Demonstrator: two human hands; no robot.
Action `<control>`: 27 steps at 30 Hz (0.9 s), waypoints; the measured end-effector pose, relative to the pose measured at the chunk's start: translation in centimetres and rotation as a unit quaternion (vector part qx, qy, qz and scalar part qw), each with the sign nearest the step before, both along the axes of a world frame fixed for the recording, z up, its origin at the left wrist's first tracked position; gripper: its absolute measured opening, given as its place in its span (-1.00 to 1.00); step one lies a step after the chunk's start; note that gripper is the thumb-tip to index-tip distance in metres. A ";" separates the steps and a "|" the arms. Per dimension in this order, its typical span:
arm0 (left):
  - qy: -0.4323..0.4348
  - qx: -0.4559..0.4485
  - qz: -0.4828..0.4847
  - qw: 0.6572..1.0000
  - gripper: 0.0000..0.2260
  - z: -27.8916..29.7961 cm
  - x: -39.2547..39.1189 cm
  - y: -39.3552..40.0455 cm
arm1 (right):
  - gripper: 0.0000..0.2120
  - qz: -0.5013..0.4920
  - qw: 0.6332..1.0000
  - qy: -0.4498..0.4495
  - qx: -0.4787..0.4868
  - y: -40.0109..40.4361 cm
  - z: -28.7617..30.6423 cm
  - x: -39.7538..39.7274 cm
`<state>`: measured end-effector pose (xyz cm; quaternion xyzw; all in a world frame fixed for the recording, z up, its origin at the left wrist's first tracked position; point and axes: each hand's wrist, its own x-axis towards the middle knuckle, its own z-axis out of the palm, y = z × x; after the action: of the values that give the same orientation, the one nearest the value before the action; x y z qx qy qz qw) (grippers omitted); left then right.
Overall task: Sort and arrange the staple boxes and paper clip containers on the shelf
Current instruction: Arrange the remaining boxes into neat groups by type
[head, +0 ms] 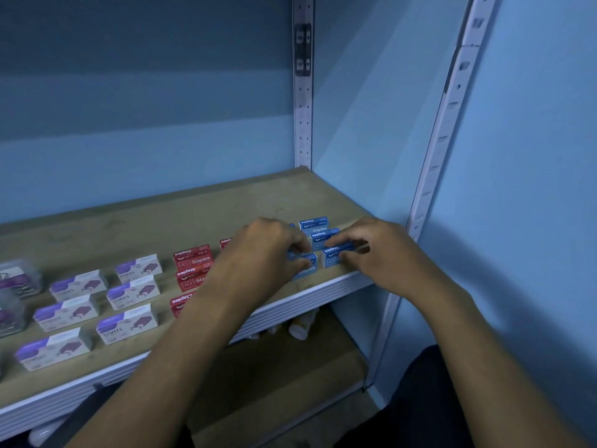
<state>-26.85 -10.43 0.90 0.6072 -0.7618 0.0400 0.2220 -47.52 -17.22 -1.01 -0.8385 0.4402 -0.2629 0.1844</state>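
Blue staple boxes stand in a column at the right end of the wooden shelf (145,227). My left hand (268,250) pinches one blue staple box (305,265) near the front edge. My right hand (378,250) grips another blue staple box (332,255) beside it. Two more blue boxes (315,223) stand behind them. Red staple boxes (193,258) form a column left of my left arm, partly hidden by it. Purple-and-white staple boxes (132,291) sit in two columns further left. Clear paper clip containers (17,279) are at the far left edge.
A perforated metal upright (303,92) runs up the back corner and another (449,118) up the front right. The blue side panel (371,140) closes the shelf's right end. White bottles (300,328) lie on the lower shelf below.
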 end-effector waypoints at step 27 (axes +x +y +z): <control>0.015 0.034 -0.016 0.999 -0.88 -0.3 0.1 -0.4 | -0.73 0.000 1.000 0.015 0.014 0.4 0.3 0.6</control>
<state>-26.76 -10.83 0.62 0.6029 -0.7688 0.0016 0.2131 -46.92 -16.85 -0.73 -0.8399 0.4463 -0.2440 0.1895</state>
